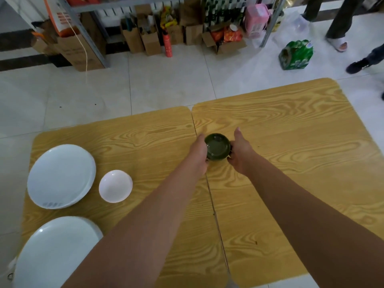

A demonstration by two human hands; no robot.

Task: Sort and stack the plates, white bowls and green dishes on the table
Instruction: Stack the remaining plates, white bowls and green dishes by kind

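Directly below the head camera lies a wood-grain table (pixel 291 142) made of two tops pushed together, with a thin seam (pixel 216 215) between them. A person's two hands meet at the green dishes (pixel 217 147), which sit near the middle of the table, just right of the seam. The left hand (pixel 199 155) wraps the left side of the dishes, its fingers curled round them and mostly hidden behind the back of the hand. The right hand (pixel 241 155) grips the right side, thumb pointing away from the camera and the other fingers curled in at the near edge. The dishes are dark, round and glossy inside. They look like a short stack, though the sides are too dark to count them. Well apart, at the table's left edge, lies a pile of white plates (pixel 60 175), with a white bowl (pixel 115 186) upright just beside it on the right. Nearer the camera, at the lower left corner, a second pile (pixel 56 252) of white plates is partly covered by the left arm (pixel 135 235). Beyond the table are a pale tiled floor (pixel 166 84), a metal shelf (pixel 87 28), cardboard boxes (pixel 145 42), a green pack (pixel 296 55) of bottles, and other people's feet (pixel 339 44) at the upper right.
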